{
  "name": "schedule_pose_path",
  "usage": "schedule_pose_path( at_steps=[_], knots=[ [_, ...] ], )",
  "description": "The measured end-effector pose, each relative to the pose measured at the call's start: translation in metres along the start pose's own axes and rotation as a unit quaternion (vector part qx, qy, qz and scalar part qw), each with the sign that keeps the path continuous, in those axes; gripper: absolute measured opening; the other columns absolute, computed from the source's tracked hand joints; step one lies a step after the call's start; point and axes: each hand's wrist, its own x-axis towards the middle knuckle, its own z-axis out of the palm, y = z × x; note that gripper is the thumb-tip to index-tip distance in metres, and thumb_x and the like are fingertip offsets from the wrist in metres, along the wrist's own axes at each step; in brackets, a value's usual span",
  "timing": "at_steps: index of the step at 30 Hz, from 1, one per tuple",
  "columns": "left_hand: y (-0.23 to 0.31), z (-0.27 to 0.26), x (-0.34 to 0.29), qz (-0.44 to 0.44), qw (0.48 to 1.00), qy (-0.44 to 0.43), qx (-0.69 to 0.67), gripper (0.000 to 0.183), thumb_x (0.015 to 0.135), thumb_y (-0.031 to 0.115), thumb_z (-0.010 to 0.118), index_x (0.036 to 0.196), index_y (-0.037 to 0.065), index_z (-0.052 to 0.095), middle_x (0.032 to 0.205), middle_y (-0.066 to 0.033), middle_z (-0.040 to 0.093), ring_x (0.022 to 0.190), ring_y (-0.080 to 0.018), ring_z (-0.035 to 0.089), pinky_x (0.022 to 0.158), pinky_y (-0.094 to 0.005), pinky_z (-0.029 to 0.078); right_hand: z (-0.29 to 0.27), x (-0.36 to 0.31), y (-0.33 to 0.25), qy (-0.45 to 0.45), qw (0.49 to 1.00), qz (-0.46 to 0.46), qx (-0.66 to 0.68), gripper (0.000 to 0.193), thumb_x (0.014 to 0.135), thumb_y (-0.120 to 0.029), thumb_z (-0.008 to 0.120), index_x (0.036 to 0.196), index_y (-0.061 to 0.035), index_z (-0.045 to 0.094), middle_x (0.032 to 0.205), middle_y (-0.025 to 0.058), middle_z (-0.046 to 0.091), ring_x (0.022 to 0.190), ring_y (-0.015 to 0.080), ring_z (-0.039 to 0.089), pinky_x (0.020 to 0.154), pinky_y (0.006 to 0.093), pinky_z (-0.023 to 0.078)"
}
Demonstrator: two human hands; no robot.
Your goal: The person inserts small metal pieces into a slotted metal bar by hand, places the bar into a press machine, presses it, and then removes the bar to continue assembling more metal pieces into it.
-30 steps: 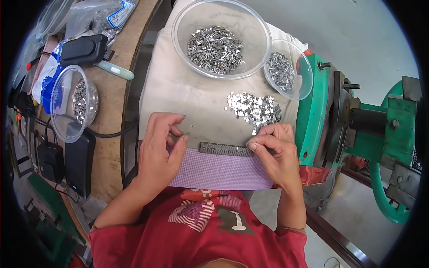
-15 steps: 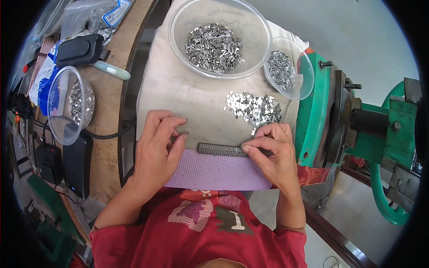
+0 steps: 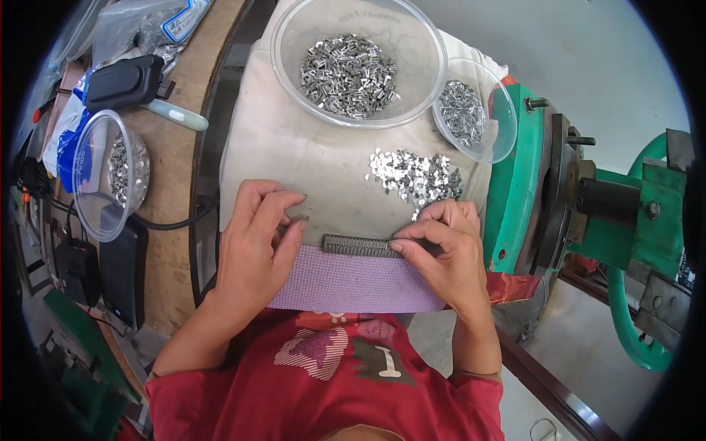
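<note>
A dark grey slotted metal block (image 3: 356, 245) lies along the far edge of a purple woven mat (image 3: 353, 283). My right hand (image 3: 445, 250) pinches at the block's right end, thumb and forefinger together; whatever is between those fingertips is too small to make out. Left of the block, my left hand (image 3: 257, 239) hovers low over the cloth with thumb and forefinger apart. A tiny pin-like piece (image 3: 309, 208) shows by its fingertips. Just beyond my right hand is a loose pile of small shiny metal discs (image 3: 415, 176).
A large clear tub (image 3: 276, 55) of small metal pieces and a smaller tub (image 3: 507, 121) stand at the back of the beige cloth (image 3: 257, 154). Green machinery (image 3: 515, 184) borders the right. The wooden bench (image 3: 173, 242) at left carries another clear tub (image 3: 81, 176) and black devices.
My right fingertips have shifted slightly left along the slotted block. The left hand keeps nearly the same pose, and the whole view has drifted a little.
</note>
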Motion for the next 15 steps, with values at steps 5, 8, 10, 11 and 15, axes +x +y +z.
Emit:
schedule_pose_path(
  at_steps=[5, 8, 10, 11, 15],
  knots=[
    [-0.0001, 0.0001, 0.0005, 0.002, 1.000, -0.001, 0.004, 0.036, 0.080, -0.012, 0.067, 0.113, 0.001, 0.064, 0.110, -0.0089, 0.054, 0.079, -0.0135, 0.058, 0.061, -0.0242, 0.047, -0.0038, -0.0028, 0.0059, -0.004, 1.000, -0.001, -0.006, 0.016, 0.071, -0.019, 0.086, 0.083, -0.0108, 0.078, 0.087, 0.0005, 0.058, 0.090, 0.0236, 0.050, 0.080, 0.0360, 0.037],
    [-0.0006, 0.0001, 0.0004, 0.005, 1.000, -0.003, 0.006, 0.036, 0.080, -0.011, 0.068, 0.113, 0.001, 0.064, 0.110, -0.0090, 0.054, 0.079, -0.0136, 0.058, 0.061, -0.0246, 0.047, -0.0044, -0.0012, 0.0035, -0.007, 1.000, 0.000, -0.004, 0.016, 0.072, -0.018, 0.085, 0.083, -0.0106, 0.078, 0.087, 0.0008, 0.058, 0.090, 0.0237, 0.050, 0.080, 0.0362, 0.038],
    [-0.0012, -0.0001, -0.0002, 0.003, 1.000, 0.000, 0.000, 0.036, 0.080, -0.011, 0.068, 0.113, 0.001, 0.064, 0.110, -0.0089, 0.054, 0.079, -0.0137, 0.058, 0.062, -0.0248, 0.048, -0.0041, -0.0008, 0.0028, -0.008, 1.000, -0.002, -0.004, 0.016, 0.072, -0.018, 0.085, 0.084, -0.0104, 0.078, 0.087, 0.0010, 0.058, 0.091, 0.0237, 0.050, 0.080, 0.0363, 0.038],
    [-0.0013, -0.0002, -0.0004, 0.003, 1.000, 0.000, 0.000, 0.036, 0.080, -0.011, 0.068, 0.113, 0.001, 0.064, 0.110, -0.0089, 0.054, 0.079, -0.0137, 0.058, 0.062, -0.0248, 0.048, -0.0048, -0.0008, 0.0032, -0.013, 1.000, 0.001, -0.009, 0.016, 0.072, -0.019, 0.085, 0.084, -0.0103, 0.079, 0.087, 0.0012, 0.059, 0.091, 0.0238, 0.051, 0.080, 0.0363, 0.038],
    [-0.0011, -0.0003, -0.0001, 0.003, 1.000, -0.002, 0.001, 0.036, 0.080, -0.011, 0.067, 0.113, 0.001, 0.064, 0.111, -0.0089, 0.054, 0.079, -0.0139, 0.058, 0.062, -0.0248, 0.048, -0.0097, -0.0034, 0.0076, -0.021, 1.000, 0.007, -0.019, 0.016, 0.073, -0.020, 0.085, 0.083, -0.0099, 0.078, 0.088, 0.0018, 0.060, 0.091, 0.0243, 0.052, 0.080, 0.0360, 0.038]
  ],
)
